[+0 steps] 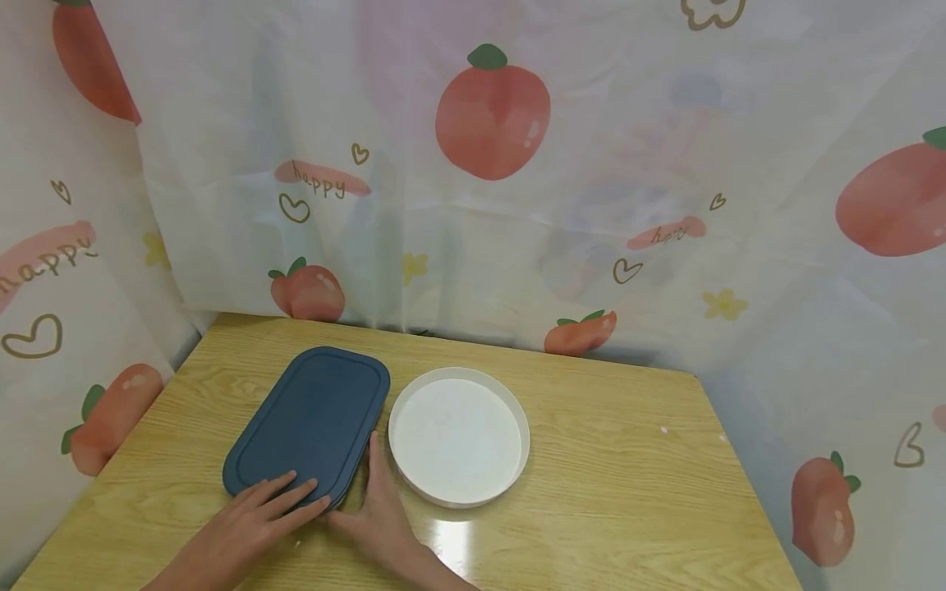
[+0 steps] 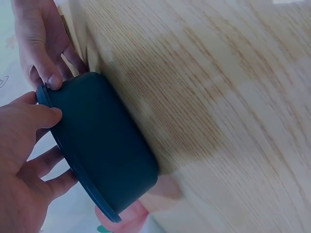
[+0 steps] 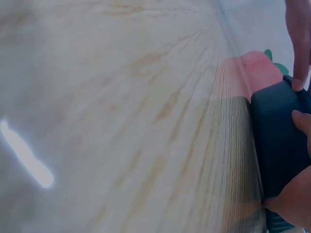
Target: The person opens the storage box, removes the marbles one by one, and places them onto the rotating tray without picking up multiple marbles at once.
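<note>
A dark blue rectangular food container with a matching lid stands on the left half of the table. My left hand lies over the lid's near edge, fingers spread on top and thumb hooked at the rim in the left wrist view. At the near right corner, my right hand holds the container, its thumb at the front rim and fingers along the right side. In the right wrist view both hands meet at the container's wall.
Close to the right of the container sits a round white shallow tray. The wood-grain table extends further right. A curtain printed with fruit hangs behind the table and at both sides.
</note>
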A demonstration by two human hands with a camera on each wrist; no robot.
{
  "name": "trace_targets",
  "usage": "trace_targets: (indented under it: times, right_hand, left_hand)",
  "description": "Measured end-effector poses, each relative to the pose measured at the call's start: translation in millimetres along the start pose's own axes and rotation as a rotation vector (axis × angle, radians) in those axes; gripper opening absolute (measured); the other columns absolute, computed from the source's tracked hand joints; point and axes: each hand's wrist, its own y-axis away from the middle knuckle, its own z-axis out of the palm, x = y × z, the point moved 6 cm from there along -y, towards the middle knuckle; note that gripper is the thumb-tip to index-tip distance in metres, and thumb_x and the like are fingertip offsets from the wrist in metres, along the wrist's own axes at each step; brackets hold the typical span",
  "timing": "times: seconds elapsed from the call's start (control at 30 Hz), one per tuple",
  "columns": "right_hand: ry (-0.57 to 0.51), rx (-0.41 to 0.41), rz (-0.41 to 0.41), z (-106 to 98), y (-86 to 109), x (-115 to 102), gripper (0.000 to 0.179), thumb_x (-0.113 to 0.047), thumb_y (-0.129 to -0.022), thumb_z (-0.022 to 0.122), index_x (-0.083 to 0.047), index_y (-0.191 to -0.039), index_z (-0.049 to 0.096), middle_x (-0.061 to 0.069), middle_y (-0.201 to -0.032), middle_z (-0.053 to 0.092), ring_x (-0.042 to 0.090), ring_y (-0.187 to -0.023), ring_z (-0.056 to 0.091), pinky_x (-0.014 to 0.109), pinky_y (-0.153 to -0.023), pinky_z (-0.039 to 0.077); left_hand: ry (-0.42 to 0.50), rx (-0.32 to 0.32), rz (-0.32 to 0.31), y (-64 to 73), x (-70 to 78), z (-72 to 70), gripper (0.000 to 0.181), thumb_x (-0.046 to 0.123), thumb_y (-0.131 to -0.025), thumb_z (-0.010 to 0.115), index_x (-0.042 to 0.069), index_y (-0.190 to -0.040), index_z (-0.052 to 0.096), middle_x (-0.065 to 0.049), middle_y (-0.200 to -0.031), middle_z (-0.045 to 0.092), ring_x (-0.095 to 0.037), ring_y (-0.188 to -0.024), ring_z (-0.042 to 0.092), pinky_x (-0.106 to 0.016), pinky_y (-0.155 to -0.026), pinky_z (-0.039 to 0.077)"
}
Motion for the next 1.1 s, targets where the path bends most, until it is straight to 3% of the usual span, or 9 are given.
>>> trace_targets:
  times: [0.17, 0.37, 0.4, 0.47, 0.57, 0.67, 0.73, 0.9, 1.1]
  right_hand:
    - [0.009, 0.0, -0.008, -0.1, 0.4, 0.2, 0.117, -0.039, -0.08, 0.082, -0.009, -0.161, 0.003, 0.008, -0.164, 0.011, 0.026, -0.149, 0.013, 0.047, -0.117, 0.021]
    - [-0.001, 0.0, -0.03, -0.1, 0.8, 1.4, 0.12, -0.045, -0.08, 0.082, -0.008, -0.161, 0.001, 0.008, -0.164, 0.01, 0.026, -0.149, 0.013, 0.049, -0.117, 0.02]
    - [0.001, 0.0, -0.034, -0.2, 0.8, 1.8, 0.12, -0.046, -0.08, 0.082, -0.008, -0.161, 0.001, 0.008, -0.164, 0.01, 0.027, -0.149, 0.013, 0.049, -0.117, 0.02]
    - [0.005, 0.0, -0.036, -0.4, 1.1, 2.3, 0.12, -0.048, -0.08, 0.081, -0.009, -0.161, 0.001, 0.008, -0.165, 0.01, 0.027, -0.149, 0.013, 0.05, -0.116, 0.021]
    - [-0.001, 0.0, -0.052, -1.0, 0.7, 1.1, 0.118, -0.047, -0.081, 0.081, -0.013, -0.161, 0.001, 0.006, -0.165, 0.01, 0.025, -0.149, 0.014, 0.05, -0.116, 0.022]
    - [-0.019, 0.002, -0.079, -1.6, -0.1, -0.7, 0.117, -0.046, -0.081, 0.081, -0.016, -0.161, 0.001, 0.002, -0.164, 0.011, 0.024, -0.149, 0.015, 0.051, -0.116, 0.023]
    - [-0.022, 0.006, -0.095, -2.0, -0.8, -1.3, 0.116, -0.045, -0.082, 0.08, -0.015, -0.161, 0.002, 0.002, -0.164, 0.013, 0.024, -0.149, 0.016, 0.051, -0.116, 0.024]
    - [-0.011, 0.013, -0.115, -2.5, -1.1, -2.1, 0.116, -0.044, -0.082, 0.082, -0.012, -0.161, 0.004, 0.004, -0.164, 0.014, 0.026, -0.149, 0.017, 0.051, -0.115, 0.024]
    - [0.013, 0.018, -0.11, -2.6, -0.8, -2.9, 0.115, -0.038, -0.081, 0.084, -0.009, -0.161, 0.006, 0.008, -0.164, 0.015, 0.028, -0.149, 0.018, 0.048, -0.116, 0.023]
  left_hand:
    - [0.018, 0.006, 0.003, 2.4, -0.1, 0.5, 0.077, 0.016, -0.069, 0.083, 0.021, -0.141, 0.058, -0.006, -0.134, 0.061, -0.034, -0.114, 0.061, -0.048, -0.077, 0.056]
    - [0.0, 0.044, 0.007, 2.2, -0.1, -3.8, 0.066, 0.028, -0.081, 0.076, 0.021, -0.143, 0.056, -0.004, -0.136, 0.06, -0.03, -0.117, 0.06, -0.043, -0.083, 0.053]
    - [-0.003, 0.051, 0.007, 1.9, -0.4, -5.1, 0.057, 0.033, -0.09, 0.068, 0.021, -0.144, 0.055, -0.003, -0.137, 0.059, -0.029, -0.118, 0.059, -0.043, -0.083, 0.053]
    - [0.015, 0.057, 0.005, 1.4, -1.3, -8.0, 0.052, 0.03, -0.095, 0.063, 0.02, -0.146, 0.053, -0.004, -0.139, 0.058, -0.028, -0.12, 0.058, -0.043, -0.086, 0.053]
    - [0.03, 0.091, -0.001, -1.2, -2.1, -15.2, 0.043, 0.034, -0.106, 0.044, 0.019, -0.145, 0.053, -0.003, -0.14, 0.057, -0.026, -0.121, 0.058, -0.028, -0.102, 0.042]
    - [0.045, 0.143, -0.007, -4.3, -3.7, -22.5, 0.056, 0.039, -0.109, 0.017, 0.017, -0.143, 0.056, -0.002, -0.138, 0.058, -0.024, -0.12, 0.057, -0.017, -0.108, 0.027]
    - [0.046, 0.182, -0.004, -6.9, -4.8, -27.2, 0.059, 0.038, -0.11, 0.014, 0.015, -0.14, 0.059, -0.002, -0.135, 0.06, -0.023, -0.117, 0.058, -0.016, -0.106, 0.031]
    - [0.114, 0.247, -0.015, -10.7, -10.1, -38.9, 0.055, 0.035, -0.111, 0.02, 0.01, -0.136, 0.062, -0.006, -0.132, 0.061, -0.019, -0.121, 0.054, -0.013, -0.103, 0.034]
    - [0.268, 0.291, -0.092, -12.1, -22.1, -57.6, 0.049, 0.036, -0.11, 0.034, 0.004, -0.137, 0.059, -0.005, -0.138, 0.057, -0.005, -0.132, 0.044, -0.011, -0.103, 0.033]
